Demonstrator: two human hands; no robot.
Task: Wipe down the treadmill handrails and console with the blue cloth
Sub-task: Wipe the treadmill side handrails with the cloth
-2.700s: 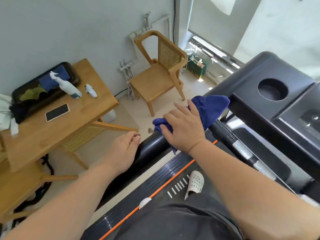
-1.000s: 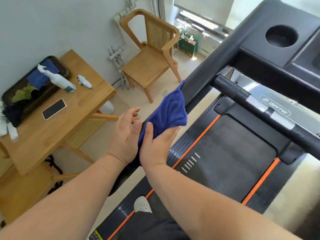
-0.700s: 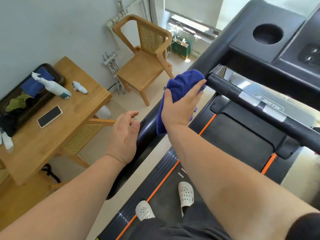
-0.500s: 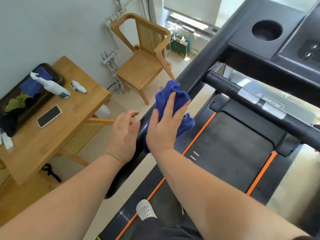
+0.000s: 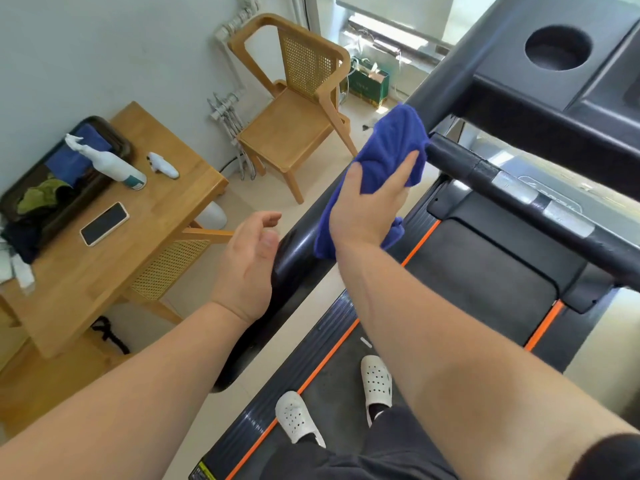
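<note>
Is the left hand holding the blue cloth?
No, the left hand is open and empty beside the handrail, while the right hand holds the blue cloth against it.

The room is bright with daylight. The light comes in from the window (image 5: 398, 12) at 12 o'clock, which is so bright that it looks almost white. A sunny patch lies on the floor (image 5: 360, 112) just below it, and the shadows there are soft and pale. A white shine sits on the black handrail (image 5: 294, 245) near the middle. The left hand (image 5: 247, 268) is a little blurry at the fingers. The wide lens bends straight lines near the edges, and the arms (image 5: 450, 341) look very big at 6 o'clock.
</note>
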